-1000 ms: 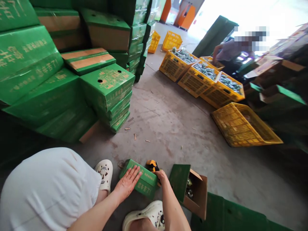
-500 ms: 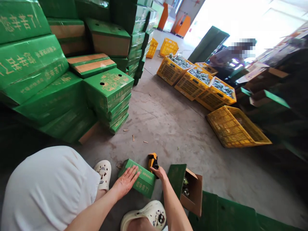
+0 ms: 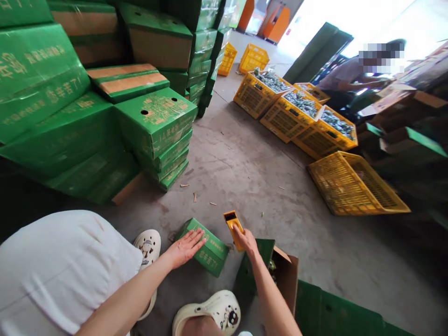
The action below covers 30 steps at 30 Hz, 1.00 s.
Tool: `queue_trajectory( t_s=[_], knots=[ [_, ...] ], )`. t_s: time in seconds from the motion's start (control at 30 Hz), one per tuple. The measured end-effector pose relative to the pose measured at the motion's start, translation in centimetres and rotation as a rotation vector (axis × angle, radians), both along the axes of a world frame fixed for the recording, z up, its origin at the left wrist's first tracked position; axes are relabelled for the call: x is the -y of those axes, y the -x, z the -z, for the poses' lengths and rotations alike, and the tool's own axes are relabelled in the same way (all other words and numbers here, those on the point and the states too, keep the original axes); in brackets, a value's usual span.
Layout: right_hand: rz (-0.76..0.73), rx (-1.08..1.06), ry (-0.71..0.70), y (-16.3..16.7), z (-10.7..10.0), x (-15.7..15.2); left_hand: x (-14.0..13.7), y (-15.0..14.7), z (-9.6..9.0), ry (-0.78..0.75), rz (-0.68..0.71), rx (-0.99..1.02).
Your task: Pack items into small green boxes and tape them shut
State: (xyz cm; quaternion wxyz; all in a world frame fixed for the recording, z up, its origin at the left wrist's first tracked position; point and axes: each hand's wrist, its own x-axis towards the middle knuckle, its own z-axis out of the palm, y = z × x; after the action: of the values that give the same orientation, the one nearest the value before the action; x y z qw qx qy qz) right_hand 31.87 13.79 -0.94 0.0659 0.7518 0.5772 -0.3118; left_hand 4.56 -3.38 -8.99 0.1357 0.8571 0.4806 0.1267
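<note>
My left hand (image 3: 186, 248) lies flat with fingers stretched out on top of a small closed green cardboard box (image 3: 210, 252), which rests on the floor between my feet. To the right of this box, my right hand (image 3: 247, 240) is closed around a yellow tape dispenser (image 3: 235, 228) with a dark end, held apart from the box. Just beyond my right forearm stands an open carton (image 3: 286, 280), partly hidden by the arm. Some shiny greenish things show inside it, too small to name.
Green cartons (image 3: 157, 121) are stacked at the left. Yellow crates (image 3: 280, 123) filled with small greyish-green items stand at the back right, near a seated person (image 3: 341, 77). A tilted yellow crate (image 3: 353, 186) is closer. Flat green cardboard (image 3: 336, 310) lies at lower right.
My right hand has lifted and turned the tape dispenser, moving it right and away from the box's end. My left hand stays on the box. The view has shifted slightly.
</note>
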Motion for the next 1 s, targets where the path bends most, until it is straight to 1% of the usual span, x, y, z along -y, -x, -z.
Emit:
queue_trajectory(
  t_s=[0.1,0.17,0.2,0.23,0.3,0.4,0.47,0.57,0.67,0.77,0.83,0.87,0.93,0.97,1.0],
  knots=[
    [-0.057,-0.341,0.081,1.2,-4.6,0.2,0.1,-0.4,0.4,0.0,-0.021,0.021],
    [-0.109,-0.498,0.146,2.9,-6.6,1.7,0.2,-0.5,0.7,0.011,-0.03,0.042],
    [-0.137,-0.551,0.182,3.7,-7.1,2.7,0.2,-0.5,0.8,0.02,-0.03,0.056],
    [-0.167,-0.587,0.217,4.5,-7.3,3.8,0.2,-0.5,0.9,0.032,-0.028,0.071],
    [-0.216,-0.613,0.257,5.4,-7.1,5.7,0.1,-0.4,1.0,0.058,-0.023,0.092],
    [-0.229,-0.611,0.231,5.7,-6.5,7.3,-0.1,-0.2,0.7,0.089,-0.028,0.105],
    [-0.214,-0.635,0.203,5.5,-6.5,7.7,-0.2,-0.4,0.1,0.104,-0.048,0.119],
    [-0.214,-0.646,0.203,5.4,-7.0,7.7,-0.2,-1.0,-1.0,0.16,-0.081,0.154],
    [-0.232,-0.624,0.212,5.4,-7.3,7.5,-0.1,-1.5,-2.1,0.22,-0.161,0.224],
    [-0.247,-0.641,0.224,5.5,-7.3,7.3,-0.4,-1.1,-3.3,0.215,-0.31,0.386],
    [-0.251,-0.649,0.231,5.5,-7.2,7.2,-1.2,-0.4,-4.2,0.23,-0.474,0.569],
    [-0.253,-0.653,0.237,5.4,-7.1,7.2,-1.8,0.0,-4.7,0.291,-0.6,0.695],
    [-0.252,-0.673,0.252,5.3,-6.9,7.2,-3.3,0.8,-5.6,0.519,-0.879,0.955],
    [-0.251,-0.685,0.259,5.2,-6.8,7.2,-4.0,1.1,-6.0,0.654,-0.988,1.057],
    [-0.251,-0.695,0.262,5.1,-6.8,7.2,-4.7,1.3,-6.4,0.775,-1.056,1.129]
  ],
)
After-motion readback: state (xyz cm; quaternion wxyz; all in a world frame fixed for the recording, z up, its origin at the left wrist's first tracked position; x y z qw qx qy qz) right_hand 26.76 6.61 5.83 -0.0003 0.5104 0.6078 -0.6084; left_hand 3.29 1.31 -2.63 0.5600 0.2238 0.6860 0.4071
